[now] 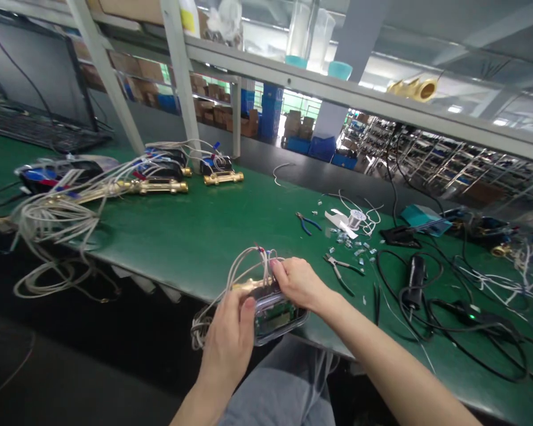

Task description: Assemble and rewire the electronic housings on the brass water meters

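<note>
A brass-bodied flow meter (276, 319) with a black housing, a clear rim and a green circuit board inside is tilted at the near edge of the bench. My left hand (229, 331) is wrapped around its left end. At its upper right, my right hand (299, 283) is closed, with the thumb pressed by the thin off-white cables (244, 260) that loop out of the housing. The fingertips of that hand are partly hidden. A coiled bundle of the same cable (199, 331) hangs beside my left hand.
Several similar meters (160, 186) with tangled cables lie at the left. Blue-handled pliers (308, 223), side cutters (342, 272), a wire spool (356, 219) and small clear bits sit to the right, near a black electric screwdriver (415, 281) and tweezers (376, 303). A shelf frame (288, 80) crosses above.
</note>
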Tool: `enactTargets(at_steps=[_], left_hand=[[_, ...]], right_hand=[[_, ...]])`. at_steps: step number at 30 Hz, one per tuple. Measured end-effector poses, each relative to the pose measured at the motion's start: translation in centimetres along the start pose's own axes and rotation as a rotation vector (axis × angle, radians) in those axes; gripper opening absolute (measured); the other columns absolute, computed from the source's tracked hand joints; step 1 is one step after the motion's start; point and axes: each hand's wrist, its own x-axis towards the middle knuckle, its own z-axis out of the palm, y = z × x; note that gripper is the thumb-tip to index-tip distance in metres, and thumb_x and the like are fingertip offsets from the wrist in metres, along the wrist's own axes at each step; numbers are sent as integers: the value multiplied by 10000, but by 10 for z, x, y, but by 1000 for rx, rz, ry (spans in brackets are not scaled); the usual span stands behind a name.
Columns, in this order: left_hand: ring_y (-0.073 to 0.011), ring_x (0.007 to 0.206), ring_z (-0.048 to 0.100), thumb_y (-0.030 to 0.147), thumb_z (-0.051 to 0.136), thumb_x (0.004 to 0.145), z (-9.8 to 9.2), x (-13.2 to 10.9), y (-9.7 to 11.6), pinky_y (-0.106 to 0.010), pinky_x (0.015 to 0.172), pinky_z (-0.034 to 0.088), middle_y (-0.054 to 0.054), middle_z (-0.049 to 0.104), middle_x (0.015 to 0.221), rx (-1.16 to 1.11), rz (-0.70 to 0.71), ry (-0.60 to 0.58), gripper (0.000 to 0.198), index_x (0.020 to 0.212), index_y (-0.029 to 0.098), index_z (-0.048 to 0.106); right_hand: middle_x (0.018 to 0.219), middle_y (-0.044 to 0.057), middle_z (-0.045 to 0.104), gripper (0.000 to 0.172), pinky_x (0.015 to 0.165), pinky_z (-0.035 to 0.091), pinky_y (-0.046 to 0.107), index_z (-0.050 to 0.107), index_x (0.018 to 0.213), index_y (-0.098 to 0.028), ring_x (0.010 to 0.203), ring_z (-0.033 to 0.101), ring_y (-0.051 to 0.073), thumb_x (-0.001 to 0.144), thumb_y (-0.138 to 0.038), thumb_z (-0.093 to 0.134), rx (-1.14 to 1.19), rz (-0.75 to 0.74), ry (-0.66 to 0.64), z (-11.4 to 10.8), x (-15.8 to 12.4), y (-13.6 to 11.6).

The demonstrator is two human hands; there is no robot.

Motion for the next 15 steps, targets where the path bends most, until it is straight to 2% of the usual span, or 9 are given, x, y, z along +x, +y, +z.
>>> enactTargets(at_steps=[1,3,5,7,9,11,13,15], left_hand=[[-235,882,642,550,316,928,0,-10,-9,-355,765,520,-79,666,940,-105,-84,-28,433,987,201,566],[-238,801,662,624,370,885,3,-30,-24,-361,708,555,-67,680,860,-329,-296,-130,505,1025,188,583],[-248,789,672,673,479,813,10,-47,-31,-370,716,572,-65,690,828,-501,-420,-279,559,1024,171,604],[-272,890,677,677,569,754,18,-60,-29,-383,820,558,-92,710,905,-605,-489,-364,594,1025,151,623],[-292,1007,658,662,601,741,21,-68,-22,-385,908,523,-126,711,1005,-682,-567,-316,609,1044,135,634],[-289,1061,643,630,586,775,16,-71,-13,-382,926,516,-129,705,1065,-782,-660,-169,598,1115,140,615],[-267,1047,656,584,532,836,4,-68,-2,-382,896,536,-101,708,1078,-892,-748,-17,555,1209,173,567],[-251,994,680,546,469,881,-15,-58,8,-389,855,559,-74,724,1039,-975,-836,55,512,1251,200,544]], right_hand=[[862,70,682,452,794,391,258,698,836,-160,855,602,168,1006,-412,363,20,-66,-26,-3,-4,4],[931,43,660,369,839,381,250,684,915,-174,928,563,169,854,-533,625,56,-163,-68,-7,-13,11],[981,51,636,531,832,385,260,658,975,-161,956,537,189,662,-569,791,82,-180,-78,-8,-21,13],[954,65,625,569,779,390,274,644,949,-143,909,536,199,640,-598,790,110,-125,-53,-4,-27,7],[897,68,622,527,701,380,273,634,891,-140,829,543,193,718,-632,708,150,-31,-16,3,-34,-6],[837,61,623,500,625,359,264,621,853,-144,741,547,178,813,-642,596,203,77,21,9,-45,-22],[804,54,626,481,580,347,256,607,852,-148,691,553,165,888,-614,497,258,178,54,13,-60,-40],[841,58,635,437,595,369,256,605,895,-145,723,574,170,907,-567,492,363,241,89,14,-79,-55]])
